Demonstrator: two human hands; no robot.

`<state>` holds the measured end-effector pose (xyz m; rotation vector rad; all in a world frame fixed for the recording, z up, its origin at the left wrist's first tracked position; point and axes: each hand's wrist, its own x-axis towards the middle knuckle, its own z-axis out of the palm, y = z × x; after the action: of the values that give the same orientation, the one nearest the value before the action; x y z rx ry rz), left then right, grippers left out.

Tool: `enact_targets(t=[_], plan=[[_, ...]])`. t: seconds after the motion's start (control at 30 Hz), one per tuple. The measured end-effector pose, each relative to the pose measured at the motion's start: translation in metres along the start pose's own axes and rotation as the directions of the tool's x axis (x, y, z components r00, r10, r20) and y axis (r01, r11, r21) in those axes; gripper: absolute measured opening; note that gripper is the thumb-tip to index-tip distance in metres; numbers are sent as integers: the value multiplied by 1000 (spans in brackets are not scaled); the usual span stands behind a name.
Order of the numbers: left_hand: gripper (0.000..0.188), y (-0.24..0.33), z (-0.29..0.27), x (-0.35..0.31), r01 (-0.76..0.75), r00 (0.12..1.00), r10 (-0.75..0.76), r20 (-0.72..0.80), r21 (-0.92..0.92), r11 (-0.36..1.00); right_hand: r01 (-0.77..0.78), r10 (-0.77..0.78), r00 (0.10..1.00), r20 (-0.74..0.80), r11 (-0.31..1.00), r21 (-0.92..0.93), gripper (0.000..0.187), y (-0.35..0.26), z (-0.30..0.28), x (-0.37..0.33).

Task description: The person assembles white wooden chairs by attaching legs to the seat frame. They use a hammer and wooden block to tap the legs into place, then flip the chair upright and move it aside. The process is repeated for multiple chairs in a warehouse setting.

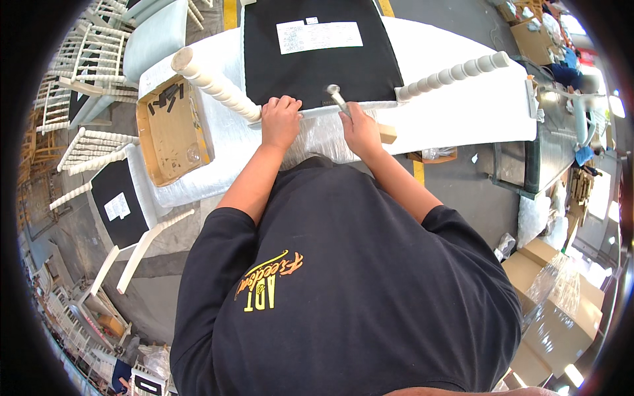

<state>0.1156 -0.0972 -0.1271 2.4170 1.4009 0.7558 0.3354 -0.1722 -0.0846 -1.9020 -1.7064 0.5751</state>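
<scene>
Metal hammer (339, 100), diagonal, head forward-left

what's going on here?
A person has an upturned chair on a white-covered table. Their right hand grips a hammer, its head over the black underside near the close edge. The left hand is at that edge beside a chair leg. An open cardboard box with dark pieces sits to the left.

Black short-sleeved T-shirt (356, 277), yellow-orange print (269, 285)
</scene>
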Motion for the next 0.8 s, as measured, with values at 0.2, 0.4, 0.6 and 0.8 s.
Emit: enact_targets(t=[0.2, 0.4, 0.6, 0.8], plan=[[37, 0, -1, 0, 0, 1000, -1, -31, -19, 1000, -130, 133, 978, 163, 991, -29, 29, -19, -22, 15], [37, -3, 5, -2, 6, 1000, -7, -27, -43, 999, -66, 133, 953, 271, 968, -241, 28, -18, -35, 34], [36, -2, 2, -1, 1, 999, -4, -50, -54, 999, 0, 11, 992, 123, 996, -94, 28, -24, -40, 37], [36, -5, 2, -2, 21, 999, -23, -25, -92, 996, -12, 47, 974, 221, 987, -159, 28, -10, -32, 28]])
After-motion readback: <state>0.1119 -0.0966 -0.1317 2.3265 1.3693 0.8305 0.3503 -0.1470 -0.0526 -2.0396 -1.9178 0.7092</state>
